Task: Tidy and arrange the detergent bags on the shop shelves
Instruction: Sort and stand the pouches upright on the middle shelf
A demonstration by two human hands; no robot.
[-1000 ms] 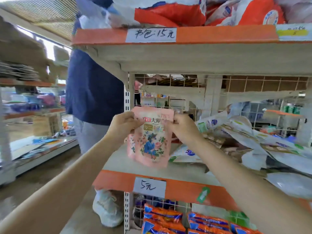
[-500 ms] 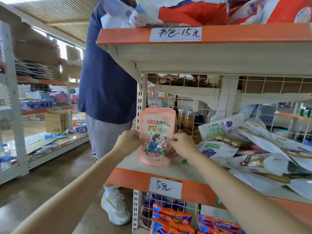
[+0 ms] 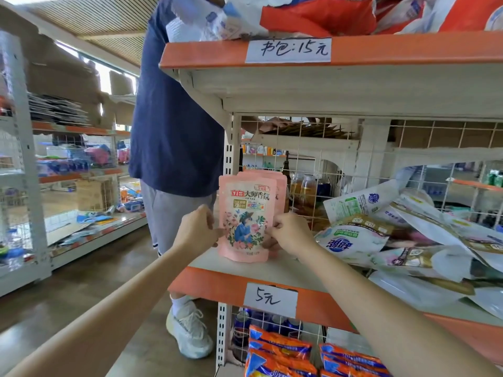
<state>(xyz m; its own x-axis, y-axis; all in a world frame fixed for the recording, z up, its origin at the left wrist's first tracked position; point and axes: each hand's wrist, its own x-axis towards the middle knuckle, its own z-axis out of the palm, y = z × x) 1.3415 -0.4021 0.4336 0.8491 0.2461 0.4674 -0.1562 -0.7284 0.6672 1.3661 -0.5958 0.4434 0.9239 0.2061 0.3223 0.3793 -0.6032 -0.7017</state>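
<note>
A pink detergent pouch [image 3: 246,219] is standing upright on the middle shelf [image 3: 283,270], its long axis running vertically, its sealed top pointing up and its printed face turned toward the camera. It is sitting near the shelf's left front corner, just right of the perforated upright post [image 3: 228,170]. The left hand [image 3: 196,229] is pinching the pouch's left edge with curled fingers, and the right hand [image 3: 292,233] is gripping its right edge the same way. At least one more pink pouch [image 3: 280,186] is standing directly behind the front one, its top edge showing; how many more are behind it cannot be told. To the right of the pink pouch, a loose heap of white detergent bags [image 3: 381,240] is lying tumbled on the same shelf, too overlapped to count. The shelf is pale with an orange front lip carrying a handwritten price label [image 3: 269,300]. Below it, orange and blue packets [image 3: 280,357] are lying stacked. Left of the post, a person in a navy shirt [image 3: 174,118] is standing on the brown floor [image 3: 68,295], with more racks behind.
</note>
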